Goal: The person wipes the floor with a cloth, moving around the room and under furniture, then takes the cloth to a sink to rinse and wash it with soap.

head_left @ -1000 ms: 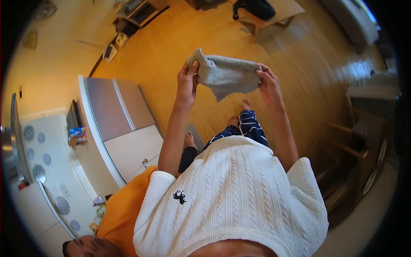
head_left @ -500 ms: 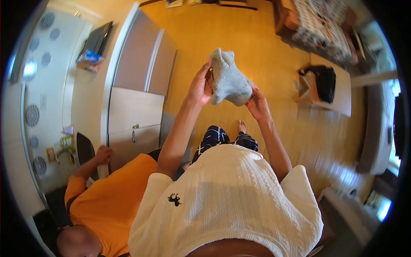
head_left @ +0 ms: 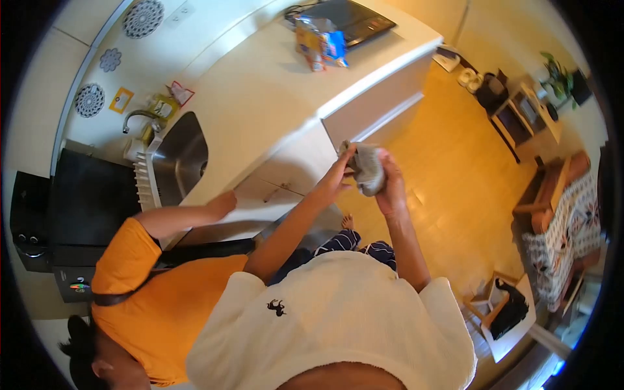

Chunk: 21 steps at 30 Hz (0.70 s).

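Observation:
A small grey cloth (head_left: 369, 170), bunched into a compact bundle, is held up in front of my body between both hands. My left hand (head_left: 336, 174) touches its left side, with the fingertips at its upper edge. From the right, my right hand (head_left: 390, 184) wraps its fingers and thumb around the cloth. Part of the cloth is hidden behind my fingers. Beyond the hands are the cabinet doors (head_left: 286, 166) on the left and the wooden floor (head_left: 442, 169) on the right.
On my left stands a person in an orange shirt (head_left: 175, 305), with a hand (head_left: 224, 205) near the counter (head_left: 260, 97). The sink (head_left: 185, 156), a snack packet (head_left: 322, 45) and a black cooktop (head_left: 354, 19) are along it. A black bag (head_left: 510, 309) lies on a small table at right.
The view has swung left toward the counter and sink. The cloth, spread wider before, is now bunched smaller, and my hands are closer together. The other person's arm now reaches further toward the counter.

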Each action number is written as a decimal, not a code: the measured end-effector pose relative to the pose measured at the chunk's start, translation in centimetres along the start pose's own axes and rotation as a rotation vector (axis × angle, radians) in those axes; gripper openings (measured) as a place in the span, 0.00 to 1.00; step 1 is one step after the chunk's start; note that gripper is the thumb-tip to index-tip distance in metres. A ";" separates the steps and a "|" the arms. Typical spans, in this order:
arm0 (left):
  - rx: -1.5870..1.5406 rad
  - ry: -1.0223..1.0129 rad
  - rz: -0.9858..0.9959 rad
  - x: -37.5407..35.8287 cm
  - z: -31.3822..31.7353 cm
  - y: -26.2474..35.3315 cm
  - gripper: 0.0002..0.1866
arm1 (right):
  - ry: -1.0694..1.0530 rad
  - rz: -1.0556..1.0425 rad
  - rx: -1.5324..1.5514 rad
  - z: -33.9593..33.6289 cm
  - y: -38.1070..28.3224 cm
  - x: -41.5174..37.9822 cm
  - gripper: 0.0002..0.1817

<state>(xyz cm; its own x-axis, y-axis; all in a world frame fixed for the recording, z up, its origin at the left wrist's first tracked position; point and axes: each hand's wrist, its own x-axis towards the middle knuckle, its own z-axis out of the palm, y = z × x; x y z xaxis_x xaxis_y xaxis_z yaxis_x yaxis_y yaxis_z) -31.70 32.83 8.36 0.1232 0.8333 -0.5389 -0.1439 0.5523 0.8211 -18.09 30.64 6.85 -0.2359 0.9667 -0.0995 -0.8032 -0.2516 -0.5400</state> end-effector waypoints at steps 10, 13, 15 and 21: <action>-0.810 -0.174 0.316 5.6 -16.4 9.9 0.21 | -0.258 -0.047 -0.779 11.4 6.6 14.0 0.14; -1.069 -0.401 0.404 7.0 -21.9 11.3 0.22 | -0.184 0.025 -0.717 11.0 7.2 17.9 0.14; -1.069 -0.518 0.619 6.6 -25.2 13.3 0.22 | -0.179 0.097 -0.721 11.3 7.2 19.9 0.15; -0.444 0.656 0.623 4.1 -40.7 14.7 0.23 | -0.220 0.259 -0.801 12.2 10.7 26.0 0.14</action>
<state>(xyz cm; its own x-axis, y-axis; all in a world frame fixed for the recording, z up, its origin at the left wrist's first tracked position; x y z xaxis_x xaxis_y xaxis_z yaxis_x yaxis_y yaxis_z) -73.24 45.33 10.59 -0.6444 0.7509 -0.1442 -0.3674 -0.1387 0.9196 -39.48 52.48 8.74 -0.5248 0.8316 -0.1819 -0.1018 -0.2734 -0.9565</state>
